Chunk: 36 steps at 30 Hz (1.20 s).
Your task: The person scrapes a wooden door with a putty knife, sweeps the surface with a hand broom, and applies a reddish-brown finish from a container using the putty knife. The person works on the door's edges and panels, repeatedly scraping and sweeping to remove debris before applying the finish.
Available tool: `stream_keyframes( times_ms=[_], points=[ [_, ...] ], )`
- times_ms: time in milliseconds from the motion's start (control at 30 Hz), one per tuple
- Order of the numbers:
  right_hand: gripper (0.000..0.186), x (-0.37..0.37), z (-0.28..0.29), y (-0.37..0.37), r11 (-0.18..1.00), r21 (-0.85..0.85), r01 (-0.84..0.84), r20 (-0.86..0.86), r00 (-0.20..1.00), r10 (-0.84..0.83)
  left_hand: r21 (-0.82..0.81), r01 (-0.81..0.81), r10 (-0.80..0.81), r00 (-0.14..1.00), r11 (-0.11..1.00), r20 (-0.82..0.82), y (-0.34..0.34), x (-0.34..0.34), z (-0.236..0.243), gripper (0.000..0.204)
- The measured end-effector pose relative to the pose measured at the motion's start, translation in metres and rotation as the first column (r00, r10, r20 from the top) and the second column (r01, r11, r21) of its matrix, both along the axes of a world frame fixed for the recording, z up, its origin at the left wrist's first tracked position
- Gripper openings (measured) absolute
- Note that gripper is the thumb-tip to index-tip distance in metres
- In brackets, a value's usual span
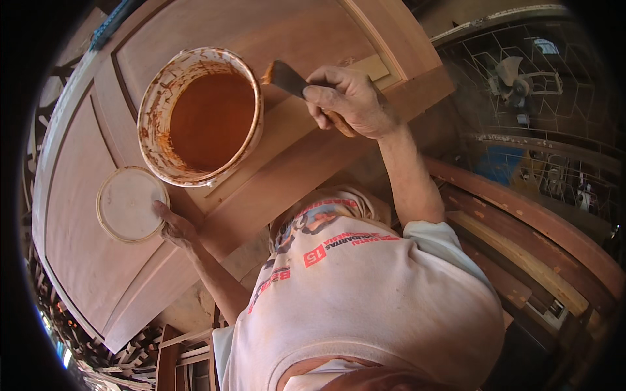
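My right hand (349, 101) is closed around the wooden handle of a putty knife (288, 79). Orange-brown paste clings to the end of its dark blade, which is just right of a white bucket (156, 124). Smears streak the bucket's inner wall, and reddish-brown paste (215, 120) fills its lower part. Left of and nearer than the bucket, my left hand (177, 227) grips a round, pale lid (130, 203) by its edge, with the thumb on top. A large panelled wooden door (72, 189) lies beneath the bucket and the lid.
A small light wood block (368, 67) lies on the door beyond my right hand. Long timber boards (521, 212) are stacked at the right, near a fan (512, 75) and a wire grille. Wood offcuts (130, 355) pile up at the lower left, beside a wooden frame (168, 358).
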State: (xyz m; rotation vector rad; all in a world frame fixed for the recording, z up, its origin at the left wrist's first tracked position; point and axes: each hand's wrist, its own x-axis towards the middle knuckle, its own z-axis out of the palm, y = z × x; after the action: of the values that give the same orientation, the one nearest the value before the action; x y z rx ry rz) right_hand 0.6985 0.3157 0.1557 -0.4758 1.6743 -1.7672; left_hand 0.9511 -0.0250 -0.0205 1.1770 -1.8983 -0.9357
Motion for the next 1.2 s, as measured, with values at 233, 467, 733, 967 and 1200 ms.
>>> stream_keyframes(
  times_ms=[233, 467, 733, 967, 1200],
  points=[
    [0.024, -0.025, -0.067, 0.185, 0.862, 0.222, 0.455, -0.018, 0.886, -0.463, 0.144, -0.253, 0.214, 0.947, 0.957, 0.241, -0.011, -0.004, -0.001, 0.074],
    [0.035, -0.064, -0.092, 0.269, 0.593, 0.521, 0.614, -0.700, 0.705, -0.115, -0.562, 0.147, 0.351, 0.646, 0.814, 0.677, -0.090, 0.044, -0.066, 0.048],
    [0.044, -0.052, -0.090, 0.259, 0.277, 0.844, 0.460, -0.536, 0.698, 0.475, -0.496, 0.282, 0.358, 0.423, 0.821, 0.833, -0.105, 0.049, -0.073, 0.048],
    [0.041, -0.077, -0.070, 0.254, 0.284, 0.880, 0.380, -0.474, 0.743, 0.473, -0.505, 0.305, 0.354, 0.434, 0.808, 0.829, -0.115, 0.055, -0.080, 0.048],
    [0.041, -0.080, -0.059, 0.261, 0.262, 0.890, 0.372, -0.454, 0.770, 0.449, -0.504, 0.317, 0.349, 0.435, 0.804, 0.830, -0.121, 0.063, -0.083, 0.048]
  ],
)
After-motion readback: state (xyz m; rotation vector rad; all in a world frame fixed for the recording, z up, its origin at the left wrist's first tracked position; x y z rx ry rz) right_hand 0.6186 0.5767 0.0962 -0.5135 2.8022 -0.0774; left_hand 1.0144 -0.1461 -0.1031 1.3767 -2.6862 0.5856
